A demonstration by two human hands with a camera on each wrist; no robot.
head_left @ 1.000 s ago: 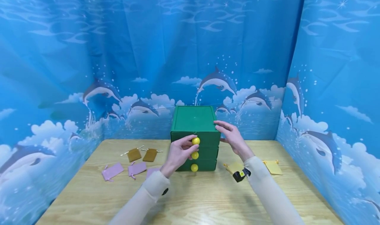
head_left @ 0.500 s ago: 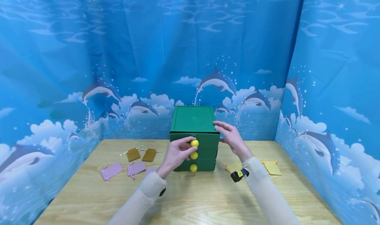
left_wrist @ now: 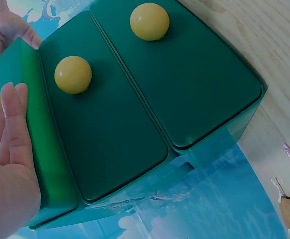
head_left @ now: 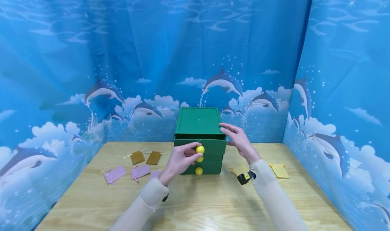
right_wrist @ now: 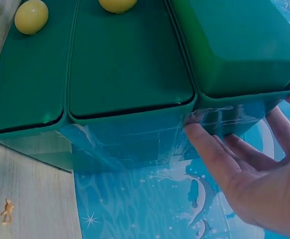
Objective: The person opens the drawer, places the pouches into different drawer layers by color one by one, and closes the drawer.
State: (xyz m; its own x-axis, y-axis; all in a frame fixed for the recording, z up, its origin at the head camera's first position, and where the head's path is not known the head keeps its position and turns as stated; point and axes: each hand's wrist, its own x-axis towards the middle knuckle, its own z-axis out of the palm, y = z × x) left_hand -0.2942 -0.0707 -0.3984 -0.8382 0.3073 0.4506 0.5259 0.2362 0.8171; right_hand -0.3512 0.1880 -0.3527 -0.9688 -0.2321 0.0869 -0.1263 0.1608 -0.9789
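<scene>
A green cabinet (head_left: 199, 120) of three stacked drawers stands on the table, each front bearing a round yellow knob. Between thumb and fingers my left hand (head_left: 179, 160) pinches the top knob (head_left: 200, 149). The top drawer (head_left: 214, 144) sticks out a little, with a dark gap under the cabinet's top. In the right wrist view this drawer (right_wrist: 249, 74) juts past the middle drawer (right_wrist: 130, 59). My right hand (head_left: 239, 141) rests against the cabinet's right side near the top, its fingers (right_wrist: 210, 149) extended along the wall. The drawer's inside is hidden.
On the left lie two brown drawstring pouches (head_left: 137, 157) and several pink pouches (head_left: 115, 174), one partly behind my left wrist. To the right are yellow pouches (head_left: 278, 171); my right forearm partly covers one. A blue dolphin-print curtain (head_left: 146, 55) surrounds the table's back and sides.
My left hand has drawn the top drawer slightly out toward me, from closed to a narrow gap. The right hand has stayed at the cabinet's side.
</scene>
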